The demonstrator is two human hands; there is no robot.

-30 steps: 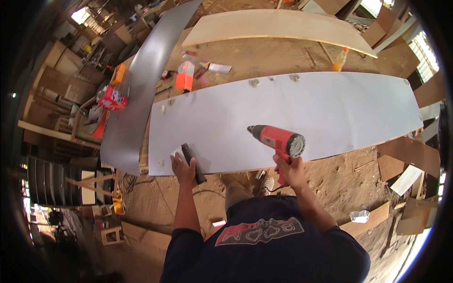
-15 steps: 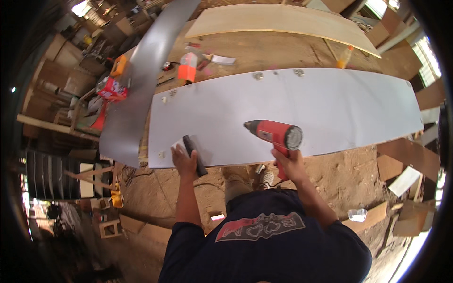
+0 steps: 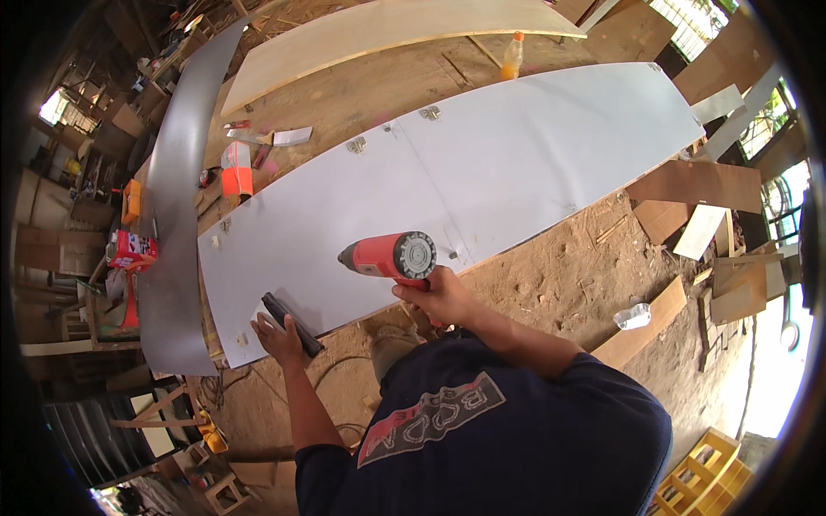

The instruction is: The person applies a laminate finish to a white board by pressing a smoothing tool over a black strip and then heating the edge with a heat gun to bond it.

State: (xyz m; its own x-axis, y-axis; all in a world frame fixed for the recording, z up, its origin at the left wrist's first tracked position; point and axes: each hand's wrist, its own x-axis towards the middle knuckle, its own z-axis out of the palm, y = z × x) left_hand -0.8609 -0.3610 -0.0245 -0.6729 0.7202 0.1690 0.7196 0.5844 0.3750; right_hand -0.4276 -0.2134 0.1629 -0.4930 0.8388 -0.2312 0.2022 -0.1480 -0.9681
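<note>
My right hand (image 3: 440,297) is closed round the handle of a red heat gun (image 3: 379,256) with a dark nozzle and a grey round back end. The gun is above a long light grey panel (image 3: 516,146), its nozzle turned to the left. At the panel's near left edge, my left hand (image 3: 280,339) is closed on a dark bar-shaped piece (image 3: 292,325). Something white shows beside those fingers, partly covered. Metal hinges (image 3: 356,145) sit along the panel's far edge.
A long dark glossy sheet (image 3: 176,198) stretches along the left. Behind the panel are an orange and clear container (image 3: 237,169), a bottle (image 3: 512,57) with orange liquid and a pale wooden board (image 3: 379,39). Board offcuts (image 3: 697,185) lie at right on sandy ground.
The whole view has turned, so the panel now slants up to the right and things appear farther left. Both hands keep their hold, with the heat gun still over the panel.
</note>
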